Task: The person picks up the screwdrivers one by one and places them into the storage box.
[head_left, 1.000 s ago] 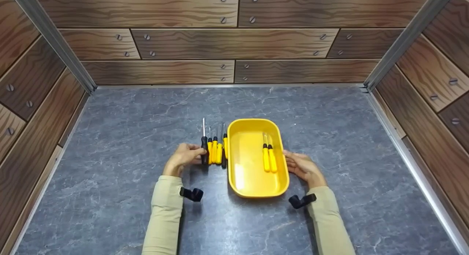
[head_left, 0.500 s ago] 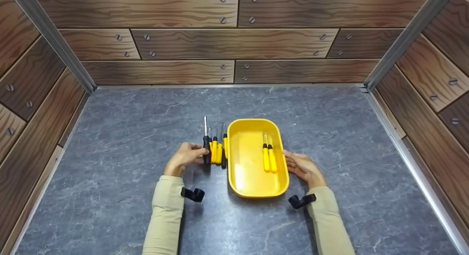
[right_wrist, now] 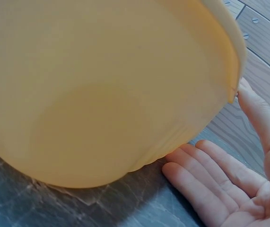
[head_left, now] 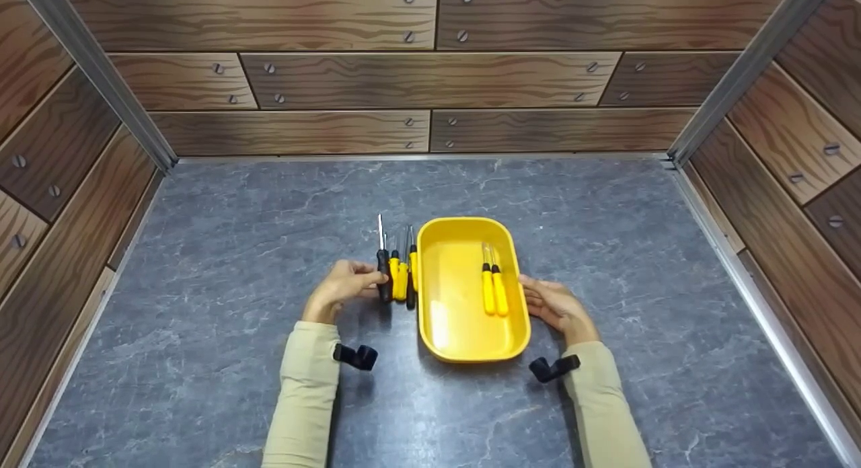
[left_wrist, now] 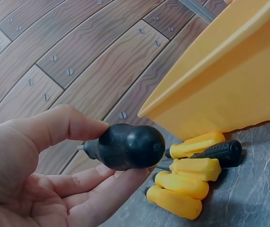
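In the head view my left hand pinches a black-handled screwdriver, its metal shaft pointing toward the back wall. The left wrist view shows the black handle end-on between thumb and fingers, above the table. Beside it lie several screwdrivers, mostly with yellow handles, plus one with a black handle. A yellow tray stands to their right, with two yellow-handled screwdrivers inside. My right hand touches the tray's right side; its fingers are extended along the outer wall, thumb at the rim.
The grey marbled table is bounded by wood-patterned walls at the back and both sides. A metal strip runs along the right edge. A black camera mount sits at the left wrist, another at the right.
My left hand has shifted slightly right with the black-handled screwdriver, which now covers the leftmost yellow handle in the head view. The right hand and the tray stay put.
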Demonstrator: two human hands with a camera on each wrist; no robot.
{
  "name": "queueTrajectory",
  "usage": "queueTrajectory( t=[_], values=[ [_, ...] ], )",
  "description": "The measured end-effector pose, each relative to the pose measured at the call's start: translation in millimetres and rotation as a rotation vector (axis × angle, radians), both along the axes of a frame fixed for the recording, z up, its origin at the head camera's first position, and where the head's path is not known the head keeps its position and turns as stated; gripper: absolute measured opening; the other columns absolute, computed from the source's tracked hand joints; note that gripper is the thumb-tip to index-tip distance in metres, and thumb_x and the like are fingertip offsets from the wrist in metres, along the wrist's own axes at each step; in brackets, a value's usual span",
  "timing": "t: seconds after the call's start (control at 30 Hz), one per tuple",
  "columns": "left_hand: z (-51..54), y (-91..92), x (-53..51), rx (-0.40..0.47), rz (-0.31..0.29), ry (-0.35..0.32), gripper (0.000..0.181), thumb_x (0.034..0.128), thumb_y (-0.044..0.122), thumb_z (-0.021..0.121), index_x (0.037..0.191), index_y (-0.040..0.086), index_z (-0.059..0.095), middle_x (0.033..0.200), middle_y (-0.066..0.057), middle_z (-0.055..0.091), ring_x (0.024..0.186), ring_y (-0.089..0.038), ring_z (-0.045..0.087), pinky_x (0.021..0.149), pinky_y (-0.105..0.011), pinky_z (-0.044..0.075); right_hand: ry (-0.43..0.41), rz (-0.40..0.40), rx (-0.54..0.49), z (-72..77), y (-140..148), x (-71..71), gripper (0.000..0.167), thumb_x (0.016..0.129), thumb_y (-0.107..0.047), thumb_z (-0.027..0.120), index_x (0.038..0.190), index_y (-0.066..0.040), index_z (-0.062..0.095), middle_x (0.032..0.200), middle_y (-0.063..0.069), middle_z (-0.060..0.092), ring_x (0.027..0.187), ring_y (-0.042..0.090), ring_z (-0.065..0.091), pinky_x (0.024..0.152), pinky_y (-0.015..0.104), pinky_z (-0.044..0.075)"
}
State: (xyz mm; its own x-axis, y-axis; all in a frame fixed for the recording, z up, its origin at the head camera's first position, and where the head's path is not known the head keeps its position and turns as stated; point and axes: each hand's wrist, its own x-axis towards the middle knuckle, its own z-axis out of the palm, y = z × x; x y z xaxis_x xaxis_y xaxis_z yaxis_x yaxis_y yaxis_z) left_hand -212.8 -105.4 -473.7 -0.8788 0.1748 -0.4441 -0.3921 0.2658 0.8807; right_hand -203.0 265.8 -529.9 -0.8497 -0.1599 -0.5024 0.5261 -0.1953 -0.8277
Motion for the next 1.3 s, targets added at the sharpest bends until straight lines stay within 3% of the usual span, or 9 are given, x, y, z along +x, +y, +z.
queueTrajectory(
  t=[0.1, 0.2, 0.43, 0.77, 0.97, 1.17, 1.3],
  values=[
    [1.3, 1.1, 0.2, 0.011, 0.003, 0.010, 0.042, 0.0874, 0.009, 0.064, 0.123, -0.012, 0.054, 0.123, -0.028, 0.062, 0.088, -0.015, 0.068, 0.102, -0.041, 0.055, 0.005, 0.005, -0.016, -0.1, 0.3, 0.2, 0.013, 0.094, -0.023, 0.063, 0.088, -0.015, 0.070, 0.084, -0.002, 0.074, 0.082, 0.009, 0.070, 0.078, 0.022, 0.061],
    [2.2, 2.3, -0.2, 0.031, -0.002, 0.019, 0.041, 0.0872, 0.007, 0.063, 0.122, -0.013, 0.055, 0.122, -0.028, 0.062, 0.085, -0.013, 0.069, 0.098, -0.039, 0.058, 0.007, 0.008, -0.028, -0.5, 0.4, 0.6, 0.014, 0.094, -0.022, 0.062, 0.084, -0.017, 0.070, 0.083, -0.002, 0.074, 0.082, 0.009, 0.070, 0.078, 0.022, 0.061],
    [5.0, 5.7, -1.2, 0.107, -0.018, 0.006, 0.040, 0.0870, 0.004, 0.063, 0.121, -0.014, 0.055, 0.119, -0.029, 0.064, 0.076, -0.010, 0.070, 0.096, -0.040, 0.058, 0.012, 0.009, -0.039, -0.1, -0.7, 1.1, 0.015, 0.095, -0.021, 0.061, 0.085, -0.016, 0.071, 0.083, -0.002, 0.075, 0.082, 0.009, 0.071, 0.077, 0.023, 0.062],
    [9.7, 9.2, -0.2, 0.119, -0.022, 0.025, 0.040, 0.0872, 0.003, 0.061, 0.122, -0.016, 0.055, 0.119, -0.030, 0.063, 0.075, -0.009, 0.069, 0.082, -0.026, 0.063, 0.015, 0.016, -0.031, 1.7, 0.4, 1.2, 0.015, 0.095, -0.021, 0.061, 0.084, -0.016, 0.071, 0.083, -0.002, 0.075, 0.082, 0.009, 0.071, 0.077, 0.022, 0.062],
    [10.9, 13.3, -1.2, 0.137, -0.022, 0.027, 0.041, 0.0872, 0.002, 0.062, 0.123, -0.017, 0.053, 0.116, -0.029, 0.064, 0.073, -0.008, 0.069, 0.081, -0.026, 0.063, 0.006, 0.010, -0.011, 0.7, -0.2, 0.4, 0.014, 0.094, -0.022, 0.062, 0.086, -0.014, 0.070, 0.083, -0.001, 0.074, 0.082, 0.009, 0.071, 0.078, 0.023, 0.061],
    [14.6, 16.7, 0.0, 0.145, -0.041, 0.035, 0.044, 0.0873, 0.002, 0.062, 0.125, -0.018, 0.051, 0.118, -0.030, 0.062, 0.073, -0.008, 0.068, 0.082, -0.026, 0.063, 0.086, 0.067, -0.053, -4.9, 3.1, 0.3, 0.026, 0.084, -0.032, 0.074, 0.096, -0.009, 0.070, 0.086, -0.002, 0.075, 0.084, 0.009, 0.071, 0.079, 0.023, 0.062],
    [15.0, 17.6, 0.2, 0.151, -0.054, 0.038, 0.044, 0.0874, 0.003, 0.063, 0.124, -0.018, 0.051, 0.118, -0.030, 0.062, 0.075, -0.009, 0.069, 0.082, -0.027, 0.063, 0.106, 0.086, -0.071, -5.4, 3.7, 1.5, 0.028, 0.081, -0.035, 0.077, 0.095, -0.012, 0.070, 0.087, -0.002, 0.075, 0.085, 0.009, 0.071, 0.079, 0.023, 0.062]
  ],
)
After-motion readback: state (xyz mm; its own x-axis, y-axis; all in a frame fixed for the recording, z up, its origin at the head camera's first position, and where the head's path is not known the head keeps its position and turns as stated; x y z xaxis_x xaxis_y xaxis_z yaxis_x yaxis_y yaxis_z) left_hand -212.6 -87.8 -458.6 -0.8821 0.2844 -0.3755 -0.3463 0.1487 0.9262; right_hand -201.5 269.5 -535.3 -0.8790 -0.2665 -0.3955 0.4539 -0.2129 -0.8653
